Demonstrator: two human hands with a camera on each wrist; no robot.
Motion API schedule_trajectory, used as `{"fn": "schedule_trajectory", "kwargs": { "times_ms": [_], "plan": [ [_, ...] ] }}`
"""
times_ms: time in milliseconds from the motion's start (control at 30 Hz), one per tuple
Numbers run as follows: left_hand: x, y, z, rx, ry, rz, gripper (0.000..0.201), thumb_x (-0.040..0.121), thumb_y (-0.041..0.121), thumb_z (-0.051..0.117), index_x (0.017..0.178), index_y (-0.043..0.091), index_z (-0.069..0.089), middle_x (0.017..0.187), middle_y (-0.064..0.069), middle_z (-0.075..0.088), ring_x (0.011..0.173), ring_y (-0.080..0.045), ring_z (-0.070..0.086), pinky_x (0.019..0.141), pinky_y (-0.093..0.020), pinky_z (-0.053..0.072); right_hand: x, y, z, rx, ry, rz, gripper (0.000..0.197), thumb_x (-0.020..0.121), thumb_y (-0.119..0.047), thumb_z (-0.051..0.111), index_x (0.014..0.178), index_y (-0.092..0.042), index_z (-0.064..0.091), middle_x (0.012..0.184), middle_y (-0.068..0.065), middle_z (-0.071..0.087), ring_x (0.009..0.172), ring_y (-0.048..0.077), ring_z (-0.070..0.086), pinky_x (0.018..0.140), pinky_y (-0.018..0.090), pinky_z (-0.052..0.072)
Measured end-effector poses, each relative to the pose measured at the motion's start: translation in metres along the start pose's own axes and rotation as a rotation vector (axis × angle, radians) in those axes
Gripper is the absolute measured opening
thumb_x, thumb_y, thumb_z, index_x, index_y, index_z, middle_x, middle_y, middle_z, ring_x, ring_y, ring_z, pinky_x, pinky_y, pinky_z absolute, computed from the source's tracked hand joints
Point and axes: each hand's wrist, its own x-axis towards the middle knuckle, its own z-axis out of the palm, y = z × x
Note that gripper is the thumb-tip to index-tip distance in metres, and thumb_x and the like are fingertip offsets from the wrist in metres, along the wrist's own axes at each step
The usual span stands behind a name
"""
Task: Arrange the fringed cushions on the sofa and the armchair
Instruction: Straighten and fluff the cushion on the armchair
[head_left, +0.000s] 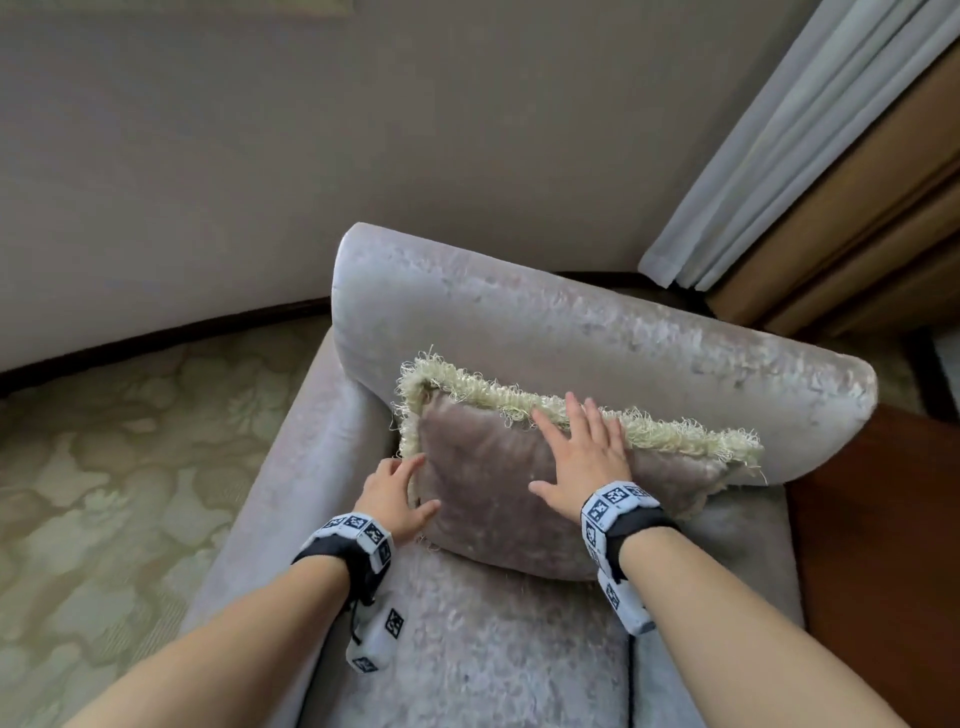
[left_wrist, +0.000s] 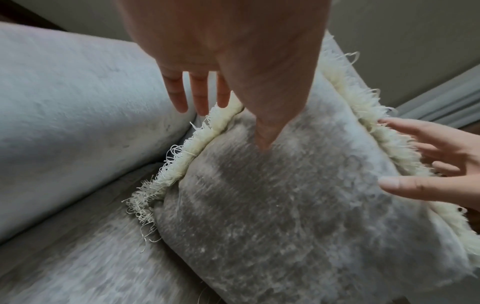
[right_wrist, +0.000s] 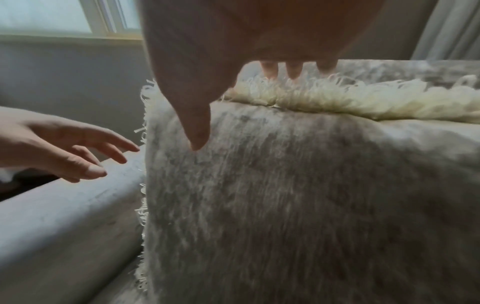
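The 1 fringed cushion (head_left: 524, 483) leaned against the armchair (head_left: 613, 332) back, the right hand (head_left: 584, 462) spread flat on its face, seemingly to steady it, while the left hand (head_left: 395, 496), loosely open and gripping nothing, touched its side edge.

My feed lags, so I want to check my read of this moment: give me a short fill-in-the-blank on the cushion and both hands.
1. The fringed cushion leans against the armchair's ____.
2. The right hand lies spread and flat on the cushion's ____ face.
3. The left hand touches the cushion's ____ edge.
4. The fringe is ____ in colour.

Missing words: backrest; front; left; cream
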Motion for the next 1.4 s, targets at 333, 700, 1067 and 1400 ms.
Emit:
{"fn": "schedule_trajectory", "kwargs": {
  "times_ms": [333, 700, 1067, 1400],
  "plan": [
    [0.1, -0.032, 0.059, -0.364, -0.061, 0.042, 0.134, 0.038, 0.06, 0.093, 0.145, 0.023, 0.022, 0.137, 0.003, 0.043, 0.131, -0.016, 0.042, 0.114, -0.038, 0.033, 0.047, 0.012, 0.071, -0.173, -0.056, 0.053, 0.122, 0.054, -0.093, 0.052, 0.147, -0.031, 0.002, 0.149, 0.016, 0.025, 0.137, 0.037, 0.023, 0.118, 0.053, 0.003],
    [0.063, -0.028, 0.087, -0.447, 0.012, 0.108, 0.092, 0.05, 0.067, 0.083, 0.124, 0.021, 0.054, 0.116, 0.004, 0.067, 0.111, -0.012, 0.062, 0.099, -0.039, 0.049, 0.019, 0.02, 0.098, -0.086, 0.1, 0.066, 0.116, 0.044, -0.097, 0.052, 0.139, -0.035, 0.026, 0.108, 0.007, 0.042, 0.098, 0.028, 0.041, 0.089, 0.043, 0.032],
    [-0.028, 0.093, -0.007, -0.17, 0.167, 0.418, 0.08, 0.046, 0.059, 0.088, 0.112, 0.029, 0.055, 0.099, 0.016, 0.068, 0.096, -0.004, 0.064, 0.089, -0.035, 0.052, -0.08, 0.092, 0.032, 0.238, 0.3, 0.21, 0.112, 0.035, -0.101, 0.051, 0.118, -0.027, 0.034, 0.097, 0.01, 0.049, 0.092, 0.032, 0.051, 0.086, 0.047, 0.042],
    [-0.004, 0.167, -0.059, 0.413, 0.366, 0.449, 0.091, 0.042, 0.066, 0.085, 0.105, 0.024, 0.035, 0.097, -0.004, 0.036, 0.086, -0.022, 0.035, 0.073, -0.037, 0.035, -0.056, 0.116, 0.044, 0.586, 0.249, 0.306, 0.128, 0.035, -0.098, 0.058, 0.132, -0.019, 0.029, 0.13, 0.019, 0.047, 0.123, 0.041, 0.044, 0.104, 0.051, 0.039]
  ]
}}
